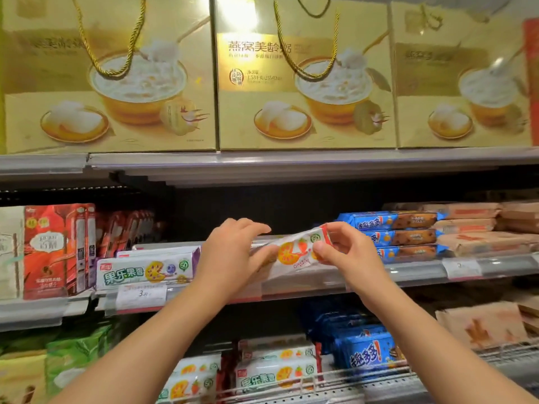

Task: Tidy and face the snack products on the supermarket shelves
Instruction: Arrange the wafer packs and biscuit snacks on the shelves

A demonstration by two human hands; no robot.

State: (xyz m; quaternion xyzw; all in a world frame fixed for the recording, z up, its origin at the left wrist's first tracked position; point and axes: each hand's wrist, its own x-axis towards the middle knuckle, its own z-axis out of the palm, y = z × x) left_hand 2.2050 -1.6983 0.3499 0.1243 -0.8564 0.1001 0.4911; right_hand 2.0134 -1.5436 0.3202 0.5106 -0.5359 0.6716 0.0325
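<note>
left hand (233, 252): fingers curled over left end of white biscuit pack (294, 253)
right hand (347, 252): pinches pack's right end
pack: tilted, above middle shelf edge (414, 275)

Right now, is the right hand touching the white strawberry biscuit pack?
Touching. The head view shows the right hand pinching the right end of the white strawberry biscuit pack between thumb and fingers, no gap visible.
</note>
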